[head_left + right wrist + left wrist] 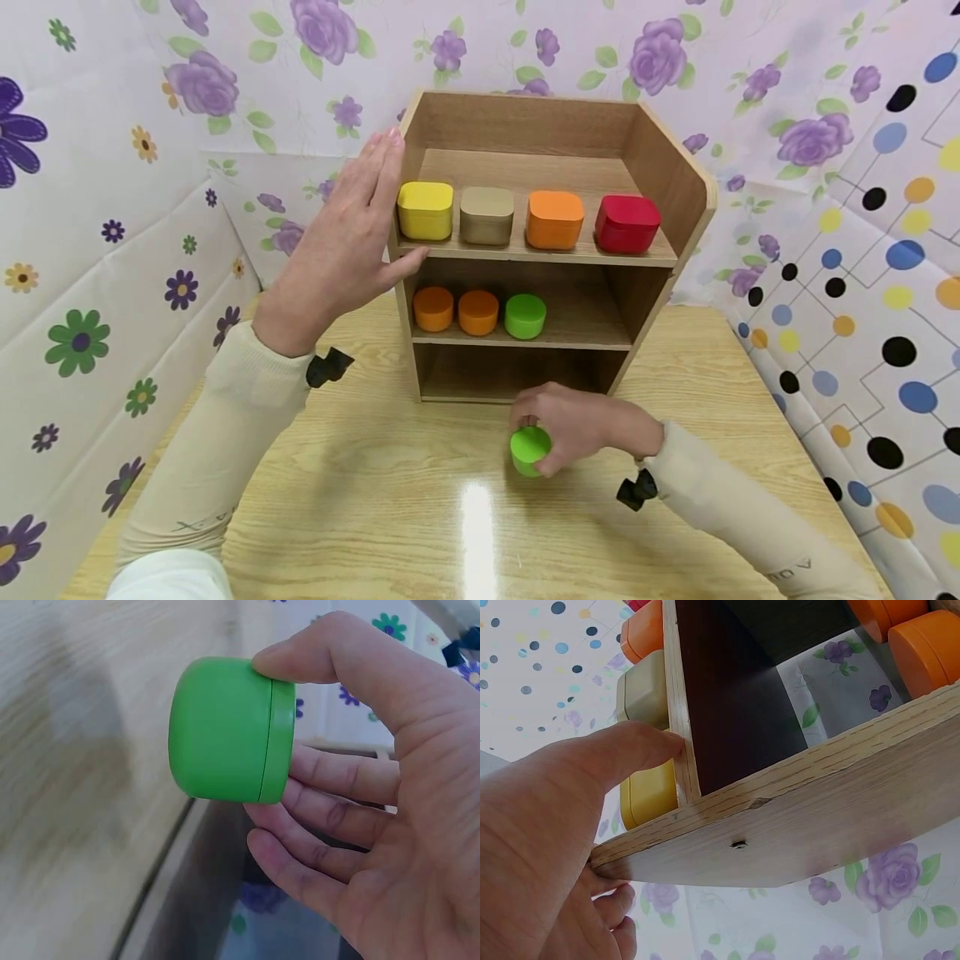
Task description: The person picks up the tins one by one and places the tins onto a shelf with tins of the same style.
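Note:
My right hand [572,423] pinches a small round green container [531,451] by its lid end, just in front of a wooden shelf unit [517,255]. In the right wrist view, the thumb is on one side of the green container [225,729] and the fingers are on the other. My left hand [341,237] lies along the unit's left side panel [802,817], fingers straight in the head view. Its thumb touches the front edge of the top board, near a yellow box [426,212]. Two orange round containers [433,309] and a green one [525,317] stand on the middle shelf.
Beside the yellow box, the top board bears a khaki box [487,217], an orange box [554,220] and a red box [627,225]. The unit stands on a wood-grain table [360,483]. Flowered cloth [285,83] hangs behind, and dotted cloth [870,275] on the right.

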A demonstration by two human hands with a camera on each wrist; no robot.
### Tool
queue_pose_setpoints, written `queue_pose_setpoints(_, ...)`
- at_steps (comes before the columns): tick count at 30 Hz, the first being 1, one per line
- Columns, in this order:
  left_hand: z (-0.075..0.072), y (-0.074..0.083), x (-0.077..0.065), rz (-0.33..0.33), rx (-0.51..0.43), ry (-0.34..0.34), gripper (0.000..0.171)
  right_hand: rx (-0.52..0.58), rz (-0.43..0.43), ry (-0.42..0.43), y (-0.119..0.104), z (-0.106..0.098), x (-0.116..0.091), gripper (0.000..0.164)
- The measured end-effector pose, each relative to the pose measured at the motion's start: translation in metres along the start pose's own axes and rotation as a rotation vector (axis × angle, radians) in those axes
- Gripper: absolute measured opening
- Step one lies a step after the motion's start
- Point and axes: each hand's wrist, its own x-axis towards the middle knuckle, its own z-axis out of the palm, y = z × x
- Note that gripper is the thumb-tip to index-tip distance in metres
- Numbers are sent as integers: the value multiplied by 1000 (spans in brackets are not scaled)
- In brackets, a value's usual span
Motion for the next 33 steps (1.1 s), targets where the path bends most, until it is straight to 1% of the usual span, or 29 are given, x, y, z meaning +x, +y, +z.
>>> queue_pose_setpoints(8,0,0,-1,-2,-3,2,111,-23,48,82,6,-23,-30,39)
queue_pose_setpoints(12,0,0,-1,-4,-6,4,112,-36,79,125,8,-34,-41,40)
queue_pose_setpoints(16,0,0,-1,-9,-6,-1,112,-74,82,184,8,-46,-49,39)
queue_pose_setpoints(21,0,0,0,0,-7,2,112,-110,82,252,7,-60,-54,40)
queue_pose_setpoints(25,0,0,0,2,-5,10,111,-133,89,283,10,-69,-55,41)
queue_pose_setpoints(33,1,0,1,-5,-5,0,112,-199,103,355,15,-85,-56,41)
